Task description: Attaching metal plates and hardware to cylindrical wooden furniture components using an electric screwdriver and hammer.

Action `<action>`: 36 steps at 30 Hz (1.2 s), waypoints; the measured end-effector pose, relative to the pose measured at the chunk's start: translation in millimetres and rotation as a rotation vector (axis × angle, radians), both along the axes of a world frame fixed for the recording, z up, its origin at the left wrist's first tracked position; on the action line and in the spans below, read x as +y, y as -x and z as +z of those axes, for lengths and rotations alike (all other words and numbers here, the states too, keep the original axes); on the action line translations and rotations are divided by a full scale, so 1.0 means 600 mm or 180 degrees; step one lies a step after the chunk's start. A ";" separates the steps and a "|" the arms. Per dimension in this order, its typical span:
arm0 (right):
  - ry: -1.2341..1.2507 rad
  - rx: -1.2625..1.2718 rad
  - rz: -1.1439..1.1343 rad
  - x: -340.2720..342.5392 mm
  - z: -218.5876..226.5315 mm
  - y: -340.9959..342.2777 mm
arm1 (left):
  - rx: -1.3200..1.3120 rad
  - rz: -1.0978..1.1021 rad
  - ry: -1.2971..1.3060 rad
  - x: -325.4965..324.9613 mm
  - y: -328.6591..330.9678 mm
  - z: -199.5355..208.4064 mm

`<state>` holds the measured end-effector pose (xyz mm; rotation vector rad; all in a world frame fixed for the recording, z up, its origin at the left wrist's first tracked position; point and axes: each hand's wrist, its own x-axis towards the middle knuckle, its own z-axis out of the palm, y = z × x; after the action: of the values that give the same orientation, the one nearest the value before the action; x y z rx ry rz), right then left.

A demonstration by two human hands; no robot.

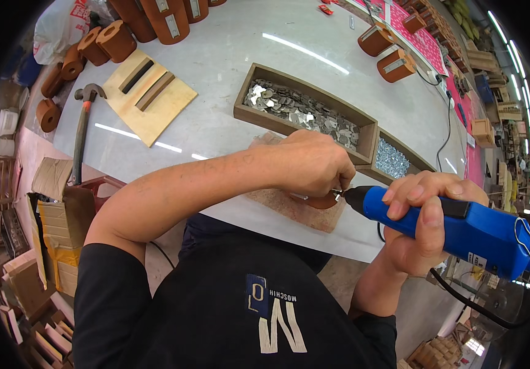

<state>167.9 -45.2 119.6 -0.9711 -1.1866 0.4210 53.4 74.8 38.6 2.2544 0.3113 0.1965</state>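
Note:
My right hand (425, 215) is wrapped around a blue electric screwdriver (455, 230), its black nose aimed leftward. Close to that tip, the fingers of my left hand (317, 163) are pinched together over a reddish-brown wooden piece (323, 201). A small shiny metal bit (337, 194) shows between the fingertips and the driver's tip; whether it is a screw or a plate I cannot tell. Under the wooden piece lies a worn brown board (314, 220) at the table's near edge. My left hand and wrist hide most of the wooden piece.
Beyond my hands, a long wooden box (243, 98) holds small metal plates; an adjoining compartment (391, 158) holds screws. Left are a claw hammer (83, 123) and a plywood board (154, 126) with two strips. Brown wooden blocks (170, 24) line the far edge. A black cord (468, 304) trails from the screwdriver.

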 end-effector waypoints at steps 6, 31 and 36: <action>-0.0063 0.0063 0.0180 0.006 -0.006 -0.003 | -0.0079 -0.0013 -0.0025 0.002 0.000 -0.008; 0.1717 0.2211 -0.0223 -0.157 -0.149 -0.098 | 0.1263 0.0679 -0.0411 -0.004 0.048 0.095; 0.2370 0.2034 -0.0212 -0.166 -0.160 -0.100 | -0.0052 0.1857 -0.0554 0.138 -0.010 0.133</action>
<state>227.8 -144.9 23.4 -1.3593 -0.3968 1.0725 59.4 157.8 118.2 2.2737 0.9724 0.5628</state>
